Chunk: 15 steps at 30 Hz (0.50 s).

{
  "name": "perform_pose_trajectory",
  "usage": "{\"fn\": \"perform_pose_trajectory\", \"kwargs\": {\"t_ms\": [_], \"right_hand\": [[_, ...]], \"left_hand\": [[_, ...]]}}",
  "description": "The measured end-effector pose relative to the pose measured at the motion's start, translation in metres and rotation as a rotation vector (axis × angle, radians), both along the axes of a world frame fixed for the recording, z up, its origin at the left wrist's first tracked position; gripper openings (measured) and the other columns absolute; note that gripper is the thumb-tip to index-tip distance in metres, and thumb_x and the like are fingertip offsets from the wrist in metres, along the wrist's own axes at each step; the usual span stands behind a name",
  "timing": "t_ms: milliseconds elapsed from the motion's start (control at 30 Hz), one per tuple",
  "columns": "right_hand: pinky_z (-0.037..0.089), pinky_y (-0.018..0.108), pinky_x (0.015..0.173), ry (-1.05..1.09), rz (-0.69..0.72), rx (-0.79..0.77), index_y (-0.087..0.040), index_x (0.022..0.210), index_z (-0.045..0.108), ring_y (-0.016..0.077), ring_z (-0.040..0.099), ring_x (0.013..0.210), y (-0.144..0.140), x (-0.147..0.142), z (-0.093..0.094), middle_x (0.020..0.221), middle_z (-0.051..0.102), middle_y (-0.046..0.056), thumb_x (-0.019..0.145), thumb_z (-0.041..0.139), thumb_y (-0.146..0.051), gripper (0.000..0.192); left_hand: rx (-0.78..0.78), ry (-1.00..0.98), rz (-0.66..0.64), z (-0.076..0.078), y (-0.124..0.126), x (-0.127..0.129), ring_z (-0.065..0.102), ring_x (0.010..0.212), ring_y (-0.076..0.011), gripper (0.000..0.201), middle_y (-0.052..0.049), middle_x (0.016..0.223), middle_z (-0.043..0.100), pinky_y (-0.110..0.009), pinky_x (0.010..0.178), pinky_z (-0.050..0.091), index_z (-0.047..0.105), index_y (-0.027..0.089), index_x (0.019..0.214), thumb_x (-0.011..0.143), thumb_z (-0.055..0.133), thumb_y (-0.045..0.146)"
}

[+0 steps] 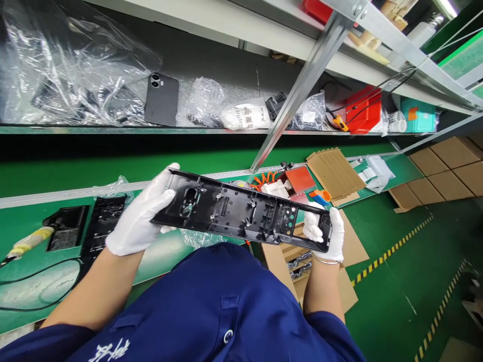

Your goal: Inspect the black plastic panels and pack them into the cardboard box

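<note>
A long black plastic housing (236, 211) is held up in front of my chest, its ribbed inner side facing me and its right end tilted lower. My left hand (141, 216), in a white glove, grips the left end with the thumb over the near face. At the other end my gloved right hand (334, 236) is closed round the edge, and its fingers show through a rectangular opening there. Below and left, a similar black part (103, 226) lies on the green bench, beside a black tool-like piece (68, 226) with a taped yellowish handle and a cable.
A shelf along the back holds plastic bags (75, 75), a phone (162, 99) and a red bin (364, 110). A metal post (302, 85) slants across. An open carton (350, 241) stands low at right, near cardboard sheets (335, 175) and stacked boxes (449, 161).
</note>
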State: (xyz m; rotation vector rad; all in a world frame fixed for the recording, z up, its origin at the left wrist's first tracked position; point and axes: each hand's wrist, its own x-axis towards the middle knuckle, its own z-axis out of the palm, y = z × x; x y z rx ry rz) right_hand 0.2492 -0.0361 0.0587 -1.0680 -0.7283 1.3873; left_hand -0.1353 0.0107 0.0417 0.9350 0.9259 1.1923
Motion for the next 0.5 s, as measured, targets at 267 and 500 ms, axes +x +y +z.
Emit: {"fn": "perform_pose_trajectory", "kwargs": {"t_ms": [267,500], "right_hand": [[0.017,0.014,0.03,-0.012,0.007,-0.034,-0.019,0.095,0.069,0.003,0.02,0.039,0.002,-0.005,0.006,0.065,0.05,-0.004,0.086,0.062,-0.06,0.042],[0.019,0.015,0.03,0.059,0.009,0.0,-0.018,0.092,0.07,0.0024,0.018,0.038,0.003,0.007,-0.002,0.064,0.051,-0.004,0.087,0.064,-0.053,0.036]], "left_hand": [[-0.009,0.07,0.037,0.01,-0.002,0.003,0.039,0.037,-0.0057,0.056,-0.002,0.083,0.055,-0.018,0.025,0.03,0.059,0.029,0.138,0.084,0.071,0.042],[-0.025,0.014,0.063,0.012,-0.006,0.008,0.044,0.038,-0.0051,0.073,-0.007,0.097,0.066,-0.017,0.024,0.031,0.053,0.026,0.145,0.079,0.078,0.042]]}}
